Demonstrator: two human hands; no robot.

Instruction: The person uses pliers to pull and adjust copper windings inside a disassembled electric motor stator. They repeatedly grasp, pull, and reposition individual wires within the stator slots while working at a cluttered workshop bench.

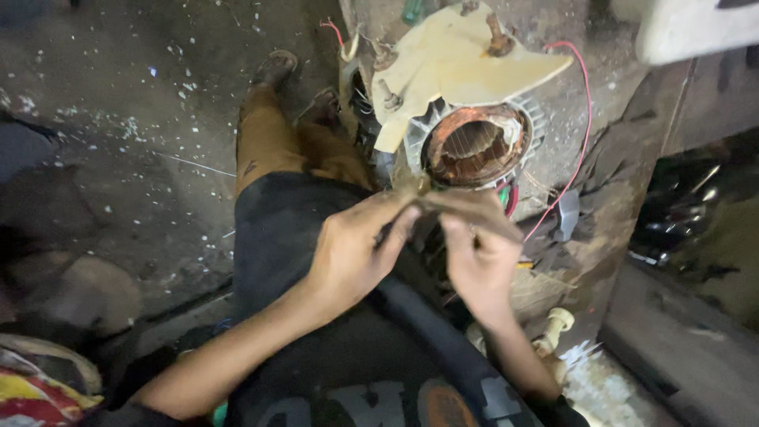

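A motor stator (476,145) with copper windings and a pale finned housing lies in front of me, under a cream plastic cover (458,65). My left hand (356,251) and my right hand (478,257) meet just below the stator. Both pinch a thin brown strip (466,207), like insulating paper, stretched between their fingertips. A red wire (583,119) loops around the right side of the stator.
My legs in brown trousers (273,142) stretch over a dirty concrete floor (134,119) littered with small chips. A worn dark workbench (624,190) stands at the right. A cream plastic fitting (555,324) lies near my right wrist. Coloured cloth (32,391) sits bottom left.
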